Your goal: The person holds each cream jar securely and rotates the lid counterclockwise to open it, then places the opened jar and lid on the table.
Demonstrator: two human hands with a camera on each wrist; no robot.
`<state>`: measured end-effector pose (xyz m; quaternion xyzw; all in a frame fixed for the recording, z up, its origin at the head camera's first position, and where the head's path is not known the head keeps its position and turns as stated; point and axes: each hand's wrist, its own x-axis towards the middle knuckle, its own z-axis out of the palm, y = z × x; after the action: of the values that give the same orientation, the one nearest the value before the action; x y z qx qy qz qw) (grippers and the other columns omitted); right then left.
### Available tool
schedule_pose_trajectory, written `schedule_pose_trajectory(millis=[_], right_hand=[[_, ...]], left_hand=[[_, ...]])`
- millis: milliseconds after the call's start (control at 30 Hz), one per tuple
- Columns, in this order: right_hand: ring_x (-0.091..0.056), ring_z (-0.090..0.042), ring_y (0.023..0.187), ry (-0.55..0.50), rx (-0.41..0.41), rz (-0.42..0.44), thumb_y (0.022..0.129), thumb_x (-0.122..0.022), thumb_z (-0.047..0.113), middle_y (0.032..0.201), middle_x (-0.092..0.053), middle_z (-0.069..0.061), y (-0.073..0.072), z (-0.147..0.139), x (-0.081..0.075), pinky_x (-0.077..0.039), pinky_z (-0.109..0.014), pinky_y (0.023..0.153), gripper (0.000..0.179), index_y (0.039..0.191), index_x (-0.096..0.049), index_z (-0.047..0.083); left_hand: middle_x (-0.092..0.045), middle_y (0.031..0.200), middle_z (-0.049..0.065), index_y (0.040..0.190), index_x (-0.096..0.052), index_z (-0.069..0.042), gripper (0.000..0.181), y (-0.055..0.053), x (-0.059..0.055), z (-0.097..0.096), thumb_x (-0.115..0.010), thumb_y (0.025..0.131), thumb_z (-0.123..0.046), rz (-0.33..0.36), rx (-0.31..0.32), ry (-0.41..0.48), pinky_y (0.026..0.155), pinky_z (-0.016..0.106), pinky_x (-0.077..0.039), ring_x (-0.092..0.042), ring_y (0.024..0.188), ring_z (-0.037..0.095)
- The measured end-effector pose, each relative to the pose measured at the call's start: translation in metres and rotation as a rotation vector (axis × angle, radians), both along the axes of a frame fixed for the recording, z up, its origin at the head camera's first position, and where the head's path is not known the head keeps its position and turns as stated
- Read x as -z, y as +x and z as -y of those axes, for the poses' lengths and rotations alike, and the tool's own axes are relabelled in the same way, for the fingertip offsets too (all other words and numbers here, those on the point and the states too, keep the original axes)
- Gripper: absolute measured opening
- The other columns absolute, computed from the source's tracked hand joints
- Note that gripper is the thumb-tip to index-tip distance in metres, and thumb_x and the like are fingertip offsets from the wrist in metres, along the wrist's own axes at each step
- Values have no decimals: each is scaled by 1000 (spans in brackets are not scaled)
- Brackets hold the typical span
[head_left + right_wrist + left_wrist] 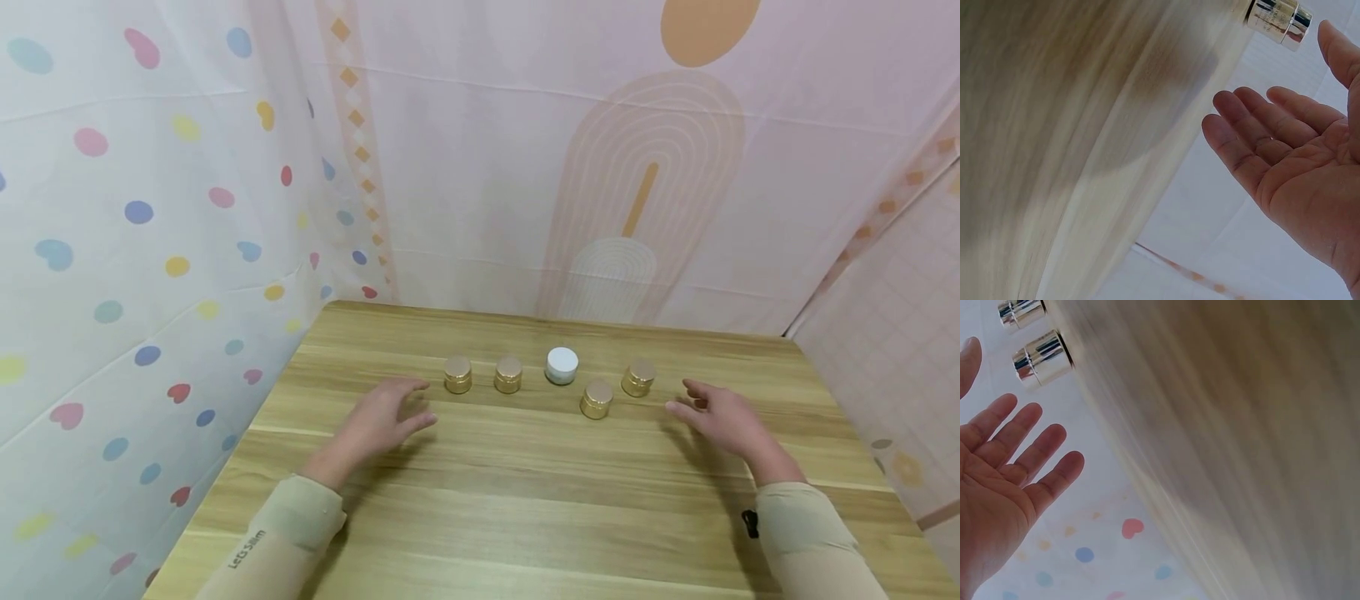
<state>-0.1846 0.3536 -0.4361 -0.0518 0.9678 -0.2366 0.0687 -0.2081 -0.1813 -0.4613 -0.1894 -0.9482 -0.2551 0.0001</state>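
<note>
Several small jars with gold sides stand in a loose row on the table, around one white-lidded jar (562, 365). My left hand (382, 419) hovers just left of the leftmost gold jar (457, 375), thumb and fingers apart and holding nothing. Right of that stands another gold jar (508, 376). A nearer gold jar (597, 400) sits slightly forward of the row, and the rightmost gold jar (638, 378) is nearest my right hand (716, 419), which is also without a thing in it. In both wrist views the palms show, with fingers spread or slightly bent.
The wooden table (480, 500) fills the lower middle. A small black object (750, 523) lies beside the right sleeve. Behind the table hangs a patterned pink cloth (465, 167), and a polka-dot cloth (165, 275) borders the left side.
</note>
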Motion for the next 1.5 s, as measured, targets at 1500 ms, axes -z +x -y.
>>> schedule_pose_trajectory(millis=[1500], right_hand=[[-59,-56,133,-136,60,19,101,-75,39,146,-56,-40,-45,33,14,-50,-64,112,92,159,-30,-17]], left_hand=[[-66,148,17,145,-63,-5,58,20,-5,-40,-79,98,-36,-6,154,-24,118,58,-48,-60,140,40]])
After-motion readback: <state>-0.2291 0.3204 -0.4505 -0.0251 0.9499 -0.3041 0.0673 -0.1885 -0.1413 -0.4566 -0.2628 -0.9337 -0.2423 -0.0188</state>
